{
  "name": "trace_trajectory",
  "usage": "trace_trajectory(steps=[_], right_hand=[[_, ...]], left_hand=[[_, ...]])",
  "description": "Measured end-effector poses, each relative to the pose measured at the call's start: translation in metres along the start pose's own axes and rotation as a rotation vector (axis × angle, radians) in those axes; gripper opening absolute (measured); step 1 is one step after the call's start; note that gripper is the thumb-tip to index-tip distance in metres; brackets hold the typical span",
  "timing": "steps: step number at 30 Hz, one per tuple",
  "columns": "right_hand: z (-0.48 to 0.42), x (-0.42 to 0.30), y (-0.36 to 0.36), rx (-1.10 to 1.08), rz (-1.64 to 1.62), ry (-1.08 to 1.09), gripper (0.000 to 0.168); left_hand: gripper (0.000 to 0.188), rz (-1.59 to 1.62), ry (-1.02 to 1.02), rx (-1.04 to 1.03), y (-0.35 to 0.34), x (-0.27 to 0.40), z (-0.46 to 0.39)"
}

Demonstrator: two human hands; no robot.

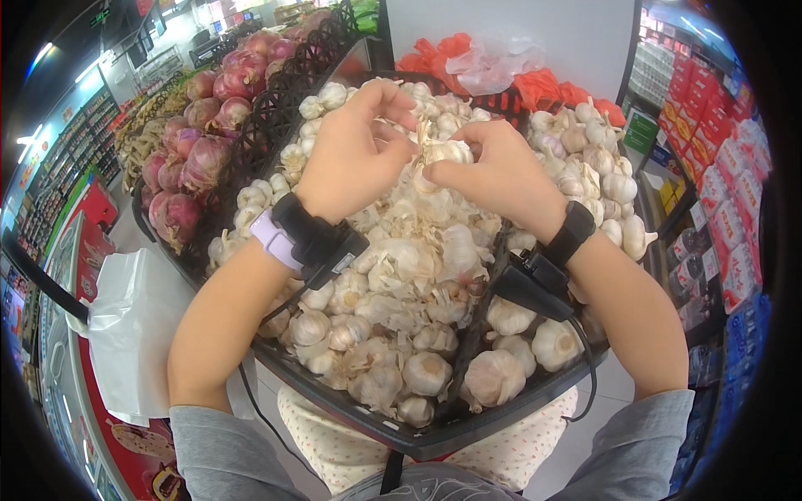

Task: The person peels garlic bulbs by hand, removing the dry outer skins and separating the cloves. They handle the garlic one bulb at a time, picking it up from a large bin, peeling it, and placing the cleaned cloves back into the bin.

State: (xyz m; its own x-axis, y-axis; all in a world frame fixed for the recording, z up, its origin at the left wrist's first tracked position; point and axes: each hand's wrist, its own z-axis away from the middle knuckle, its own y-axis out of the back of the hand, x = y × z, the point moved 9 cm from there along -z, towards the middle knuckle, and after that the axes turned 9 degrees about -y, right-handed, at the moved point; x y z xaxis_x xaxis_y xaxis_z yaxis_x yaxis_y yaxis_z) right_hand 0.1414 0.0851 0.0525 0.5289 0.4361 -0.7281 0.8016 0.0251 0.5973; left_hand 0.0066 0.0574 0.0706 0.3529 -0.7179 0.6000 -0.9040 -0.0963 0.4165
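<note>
A garlic bulb (446, 152) with a dry upright stem is in my right hand (495, 164), gripped between thumb and fingers above the heap. Close to its left side, my left hand (360, 147) hovers with thumb and fingers apart, the fingertips near the stem. Whether they touch the stem I cannot tell. Beneath both hands, loose papery garlic skins (407, 250) cover the middle of the heap. Whole garlic bulbs (428, 374) lie at the front, and smaller white bulbs (254, 195) fill the left side.
Black mesh dividers (269, 113) part the garlic from red onions (235, 81) and ginger (141, 147). A black divider (476, 338) separates larger bulbs on the right. Red and clear plastic bags (495, 62) lie behind. White plastic bags (135, 332) hang left. The black display edge (426, 441) is before my waist.
</note>
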Motion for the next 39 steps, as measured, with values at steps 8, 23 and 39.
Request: trace_trajectory(steps=[8, 23, 39], right_hand=[[-0.002, 0.001, -0.002, 0.005, -0.035, 0.047, 0.041], [0.010, -0.015, 0.008, 0.029, 0.076, 0.069, 0.042], [0.007, -0.008, 0.012, 0.119, 0.024, 0.140, 0.044]], left_hand=[[0.032, -0.003, 0.007, -0.083, -0.006, -0.002, 0.000], [0.015, -0.112, -0.168, -0.129, -0.009, 0.011, 0.001], [0.008, 0.094, 0.140, -0.083, -0.010, -0.015, 0.002]])
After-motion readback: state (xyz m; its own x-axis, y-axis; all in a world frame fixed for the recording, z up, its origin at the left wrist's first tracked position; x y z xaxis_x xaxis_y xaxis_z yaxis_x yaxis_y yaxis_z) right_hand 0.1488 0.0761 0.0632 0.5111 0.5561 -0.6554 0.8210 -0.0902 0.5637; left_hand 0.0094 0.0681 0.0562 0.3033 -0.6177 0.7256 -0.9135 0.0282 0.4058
